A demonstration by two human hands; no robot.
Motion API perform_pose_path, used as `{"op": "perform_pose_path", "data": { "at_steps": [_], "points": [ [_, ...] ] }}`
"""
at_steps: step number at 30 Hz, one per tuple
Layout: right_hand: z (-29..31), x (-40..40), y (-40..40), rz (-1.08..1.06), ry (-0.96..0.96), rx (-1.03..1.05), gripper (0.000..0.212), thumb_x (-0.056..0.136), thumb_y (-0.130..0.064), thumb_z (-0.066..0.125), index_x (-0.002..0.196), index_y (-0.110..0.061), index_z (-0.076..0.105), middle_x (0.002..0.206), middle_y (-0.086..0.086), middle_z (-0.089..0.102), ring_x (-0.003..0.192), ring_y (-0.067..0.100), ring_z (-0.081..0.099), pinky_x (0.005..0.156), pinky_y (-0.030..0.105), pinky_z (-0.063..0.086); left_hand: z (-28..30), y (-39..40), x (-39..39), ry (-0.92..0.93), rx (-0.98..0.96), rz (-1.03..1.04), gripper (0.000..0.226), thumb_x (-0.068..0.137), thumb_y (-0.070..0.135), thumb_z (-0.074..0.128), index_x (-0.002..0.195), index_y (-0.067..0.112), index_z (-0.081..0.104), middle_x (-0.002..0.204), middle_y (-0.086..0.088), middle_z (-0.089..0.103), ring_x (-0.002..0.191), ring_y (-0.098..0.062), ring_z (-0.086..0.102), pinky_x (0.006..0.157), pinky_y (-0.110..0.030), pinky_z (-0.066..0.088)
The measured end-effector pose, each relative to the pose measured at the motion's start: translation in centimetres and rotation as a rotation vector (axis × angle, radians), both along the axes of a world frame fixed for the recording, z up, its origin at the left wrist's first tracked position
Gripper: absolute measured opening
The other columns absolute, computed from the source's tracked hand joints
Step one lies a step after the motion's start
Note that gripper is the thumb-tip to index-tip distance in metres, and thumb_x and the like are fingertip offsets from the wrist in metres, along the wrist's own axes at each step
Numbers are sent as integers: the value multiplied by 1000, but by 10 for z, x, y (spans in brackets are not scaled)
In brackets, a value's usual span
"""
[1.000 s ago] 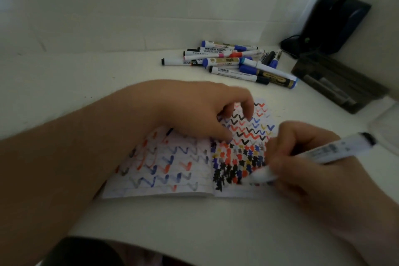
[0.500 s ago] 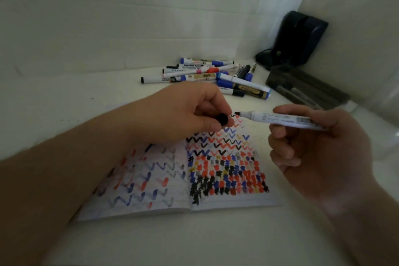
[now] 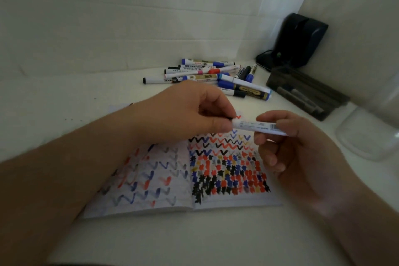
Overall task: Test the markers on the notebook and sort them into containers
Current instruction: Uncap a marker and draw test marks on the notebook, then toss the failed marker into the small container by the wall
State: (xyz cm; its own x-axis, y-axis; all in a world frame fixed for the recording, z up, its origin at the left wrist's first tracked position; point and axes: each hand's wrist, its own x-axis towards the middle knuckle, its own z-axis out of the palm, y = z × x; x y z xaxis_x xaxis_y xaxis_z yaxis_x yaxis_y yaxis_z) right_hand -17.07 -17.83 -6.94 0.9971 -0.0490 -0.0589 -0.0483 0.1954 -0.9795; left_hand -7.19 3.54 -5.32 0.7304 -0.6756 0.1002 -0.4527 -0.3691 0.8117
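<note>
Two hands hold one white marker (image 3: 258, 127) above the open notebook (image 3: 216, 170): left hand (image 3: 194, 112) pinches its cap end (cap barely visible), right hand (image 3: 287, 142) grips the barrel.

Notebook (image 3: 216, 179): red, blue, black zigzags

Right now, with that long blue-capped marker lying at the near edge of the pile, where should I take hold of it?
Pinch the blue-capped marker mid-barrel from above, fingers across its width. It lies flat on top at the pile's near side, its middle exposed; neighbours crowd its ends.
</note>
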Motion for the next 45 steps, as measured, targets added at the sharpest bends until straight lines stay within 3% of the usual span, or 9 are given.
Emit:
{"op": "perform_pose_path", "data": {
  "at_steps": [4, 9, 15, 22, 26, 29, 33, 38, 45],
  "points": [
    [4, -5, 6, -19, -163, -127, 13, 89, -21, 62, 88, -17, 74, 77, 18, 70, 50, 20, 51, 42, 23, 41, 5, -10, -13, 212, -247, 56, 36, 107, 36, 44, 84, 15, 62, 60, 3, 52, 53, -13, 42, 48, -22, 38],
    [25, -38, 5, -79, -404, -245, 14, 97, -30, 64, 90, -21, 72, 62, 11, 58, 47, 22, 43, 45, 26, 34, 30, -28, -56, 652, -473, -18, 48, 107, 50, 34, 90, 10, 55, 56, -6, 42, 47, -14, 23, 47, -27, 18],
    [34, -156, -28, -164, -483, -301, 42, 82, -64, 71, 93, -23, 72, 58, 8, 58, 39, 21, 41, 45, 24, 37, 41, -74, -162, 869, -426, -192, 48, 104, 53, 31, 87, 14, 53, 49, -3, 35, 43, -12, 21, 46, -23, 15],
    [-23, -298, -95, -470, -259, -297, 14, 90, -32, 58, 87, -21, 66, 57, 10, 59, 39, 17, 44, 42, 21, 35, -22, -174, -261, 1115, -185, -283, 47, 108, 50, 32, 81, 18, 53, 51, -1, 33, 46, -13, 17, 44, -25, 14],
    [-109, -378, -137, -516, 186, -287, 15, 104, -24, 54, 90, -17, 57, 67, 8, 65, 51, 23, 48, 49, 33, 39, -107, -237, -304, 983, 348, -295, 39, 106, 48, 42, 85, 17, 54, 54, 2, 36, 46, -10, 21, 48, -26, 14],
    [-188, -425, -152, -713, 462, -119, 15, 100, -25, 65, 98, -11, 62, 73, 10, 68, 56, 20, 56, 55, 32, 45, -183, -268, -323, 776, 592, -311, 36, 101, 46, 57, 89, 14, 66, 67, 0, 56, 50, -9, 41, 51, -24, 32],
    [-280, -460, -152, -1024, 657, 226, 25, 95, -22, 73, 106, -1, 66, 71, 11, 67, 57, 22, 58, 57, 36, 46, -243, -296, -352, 795, 662, -329, 16, 102, 20, 61, 106, 11, 73, 90, -9, 68, 71, -14, 59, 63, -26, 49],
    [-312, -452, -174, -1175, 671, 433, 21, 104, -12, 58, 121, 0, 61, 84, 18, 69, 52, 21, 59, 52, 36, 44, -252, -337, -362, 936, 587, -198, 37, 101, -2, 53, 135, 11, 60, 125, -15, 60, 105, -25, 68, 87, -34, 61],
    [-270, -416, -220, -1043, 750, 221, 68, 97, 7, 58, 155, -16, 31, 121, 15, 56, 90, 36, 65, 55, 35, 54, -173, -334, -319, 764, 391, -265, 62, 96, 7, 62, 152, 27, 43, 146, -7, 51, 123, -24, 58, 111, -45, 47]
  ]
}}
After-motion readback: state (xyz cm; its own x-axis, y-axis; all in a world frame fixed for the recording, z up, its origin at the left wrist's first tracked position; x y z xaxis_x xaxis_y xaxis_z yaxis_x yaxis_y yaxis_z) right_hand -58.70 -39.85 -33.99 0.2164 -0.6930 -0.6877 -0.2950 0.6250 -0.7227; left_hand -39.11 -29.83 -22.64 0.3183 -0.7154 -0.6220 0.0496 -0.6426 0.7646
